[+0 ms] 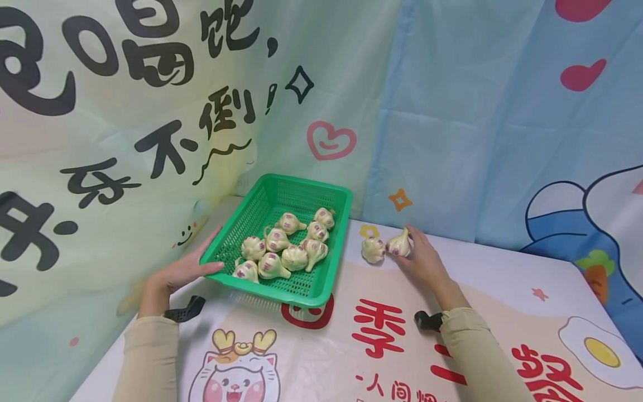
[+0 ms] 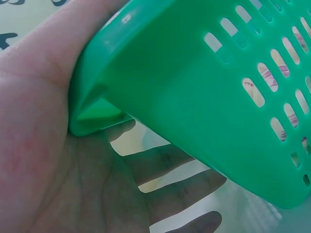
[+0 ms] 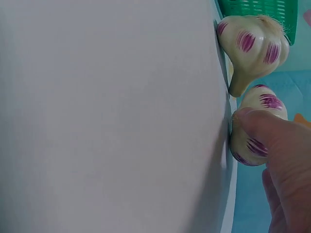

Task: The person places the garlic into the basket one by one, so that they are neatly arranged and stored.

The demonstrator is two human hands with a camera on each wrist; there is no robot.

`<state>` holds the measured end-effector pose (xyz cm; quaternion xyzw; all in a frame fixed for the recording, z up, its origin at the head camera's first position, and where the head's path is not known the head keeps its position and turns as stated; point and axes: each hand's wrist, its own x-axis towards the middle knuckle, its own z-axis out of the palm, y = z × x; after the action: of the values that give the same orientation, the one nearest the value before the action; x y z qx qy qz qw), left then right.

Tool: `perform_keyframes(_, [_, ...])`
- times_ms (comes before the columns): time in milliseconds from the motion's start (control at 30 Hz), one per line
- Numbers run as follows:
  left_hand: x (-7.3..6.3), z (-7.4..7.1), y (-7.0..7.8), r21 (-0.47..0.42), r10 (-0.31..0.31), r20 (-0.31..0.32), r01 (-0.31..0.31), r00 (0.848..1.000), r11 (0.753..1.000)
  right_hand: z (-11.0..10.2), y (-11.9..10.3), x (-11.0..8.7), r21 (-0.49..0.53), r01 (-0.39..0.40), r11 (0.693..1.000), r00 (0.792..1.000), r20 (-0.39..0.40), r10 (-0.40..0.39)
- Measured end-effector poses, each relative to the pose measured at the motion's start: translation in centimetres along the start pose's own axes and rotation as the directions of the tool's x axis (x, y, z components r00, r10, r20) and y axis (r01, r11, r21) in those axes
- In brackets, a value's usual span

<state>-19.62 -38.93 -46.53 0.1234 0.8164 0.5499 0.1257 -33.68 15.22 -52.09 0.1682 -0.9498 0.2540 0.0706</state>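
A green perforated plastic basket with several garlic bulbs in it stands left of centre in the head view. My left hand holds its left rim. The left wrist view shows the thumb side over the rim and the fingers stretched out beneath the basket. To the right, my right hand pinches a garlic bulb with purple streaks, low at the table. Another garlic bulb lies just left of it. In the right wrist view the thumb presses on the held bulb.
Under everything lies a printed tablecloth with red characters and cartoon figures. A hanging printed cloth rises behind the table, and another runs along the left. Black wrist devices sit at both wrists.
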Motion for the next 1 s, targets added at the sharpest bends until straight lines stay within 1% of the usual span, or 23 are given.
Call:
perform_keyframes(167, [0.0,0.1,0.1,-0.007,-0.003,0.001,0.003,1.000,1.000,0.2,0.1,-0.1,0.071,-0.033,0.997,0.999,-0.024,0.035])
perform_keyframes(333, [0.0,0.1,0.0,-0.004,-0.005,-0.005,0.005,1.000,1.000,0.4,0.2,-0.1,0.111,-0.052,0.992,0.998,-0.042,0.057])
perform_keyframes(633, [-0.1,0.1,0.3,0.001,-0.001,-0.007,0.001,1.000,1.000,0.8,0.8,-0.5,0.157,-0.041,0.987,0.994,-0.098,0.057])
perform_keyframes(1000, [0.0,0.1,0.2,-0.004,-0.002,-0.002,0.002,1.000,1.000,0.6,0.1,-1.3,0.211,-0.052,0.976,0.992,-0.099,0.074])
